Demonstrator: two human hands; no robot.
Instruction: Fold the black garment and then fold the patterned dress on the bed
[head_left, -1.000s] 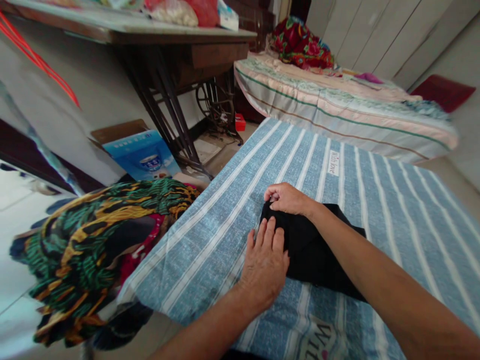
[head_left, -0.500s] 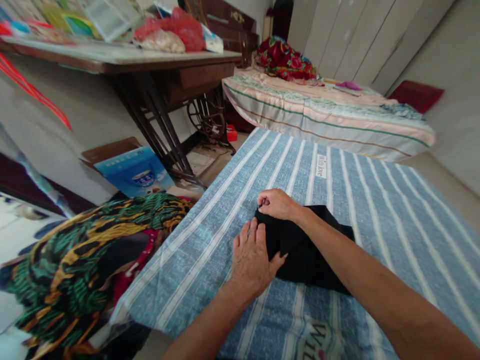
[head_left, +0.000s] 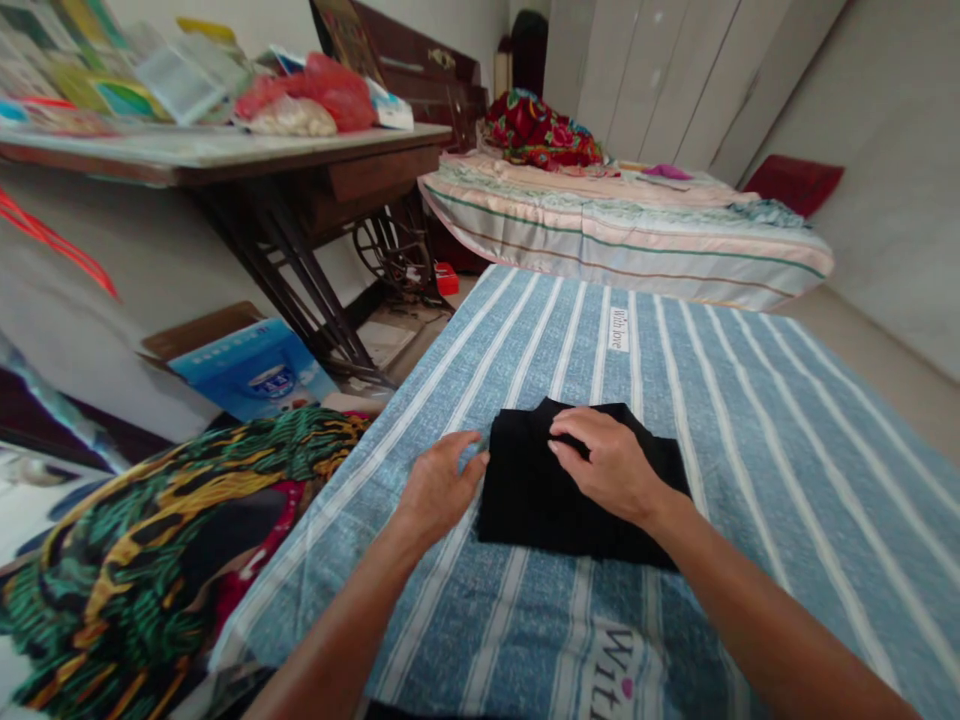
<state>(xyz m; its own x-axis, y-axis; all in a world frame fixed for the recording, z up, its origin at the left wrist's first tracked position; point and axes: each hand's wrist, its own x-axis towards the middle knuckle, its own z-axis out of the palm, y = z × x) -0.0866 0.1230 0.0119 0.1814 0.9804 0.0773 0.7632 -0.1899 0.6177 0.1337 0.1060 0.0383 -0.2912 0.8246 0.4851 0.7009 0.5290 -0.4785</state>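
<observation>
A folded piece of black cloth [head_left: 525,490] lies fairly flat on the blue-and-white striped cover [head_left: 450,620]; whether it is a garment I cannot tell. By its left edge is my left hand [head_left: 435,487], thumb and fingers apart, the tips at or just touching the cloth's upper left side. My right hand [head_left: 611,465] hovers over or rests on the middle of the cloth. Its fingers are curved, with a gap to the thumb and nothing seen between them. The right hand and forearm hide part of the cloth's right half.
Left of the cover is a heap of green, yellow and black textile [head_left: 112,560], with a blue carton [head_left: 255,370] behind it. A sewing-machine table [head_left: 187,165] bearing bags and packages stands at the back left. Another bed [head_left: 622,235] with a red floral bundle [head_left: 540,135] lies beyond.
My right hand has let go of the cloth's far left corner and moved right over its middle. My left hand has slid left off the cloth. The cloth's left part now lies flatter and squarer.
</observation>
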